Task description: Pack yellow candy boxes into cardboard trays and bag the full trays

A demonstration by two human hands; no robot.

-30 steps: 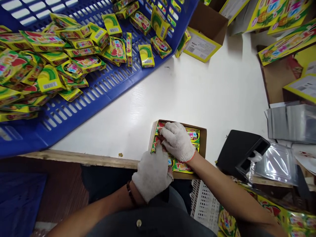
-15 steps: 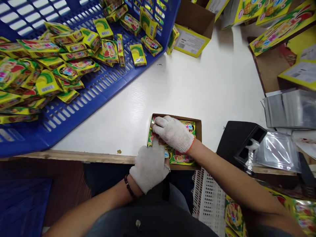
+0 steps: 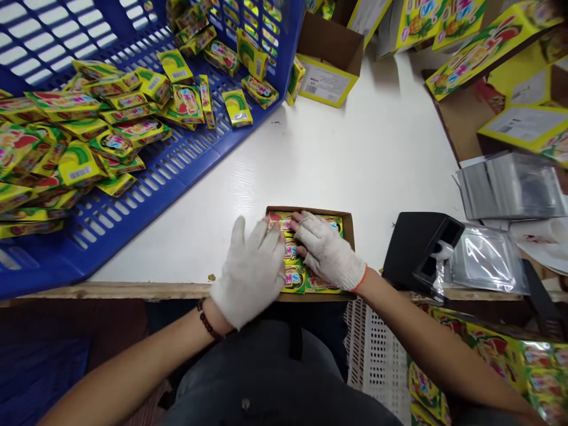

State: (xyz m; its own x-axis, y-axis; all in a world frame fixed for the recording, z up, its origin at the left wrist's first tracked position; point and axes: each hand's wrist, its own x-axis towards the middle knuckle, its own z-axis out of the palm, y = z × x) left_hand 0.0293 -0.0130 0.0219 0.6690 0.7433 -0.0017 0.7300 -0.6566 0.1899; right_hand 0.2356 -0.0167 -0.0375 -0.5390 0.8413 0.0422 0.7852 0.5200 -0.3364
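An open cardboard display box [image 3: 349, 228] lies at the table's front edge. Small yellow-green candy packs [image 3: 293, 278] lie flat in rows inside it. My left hand [image 3: 251, 272], in a white knit glove, is over the box's left side with fingers stretched and thumb apart; its fingertips reach the packs there. My right hand [image 3: 328, 249], gloved with an orange cuff, rests on the packs at the middle of the box, fingers extended and holding nothing. The hands hide part of the packs and the box's left wall.
A blue plastic basket [image 3: 177, 177] with many loose candy packs tips toward the table at left. An open carton [image 3: 326, 83] stands behind. To the right are a black tape dispenser [image 3: 412, 248], clear plastic sleeves [image 3: 510, 186] and more cartons. A white crate [image 3: 377, 349] is below the table.
My left hand has drawn back leftward from the pack area and its fingers have spread. My right hand has shifted slightly right and down, uncovering packs at the box's left end.
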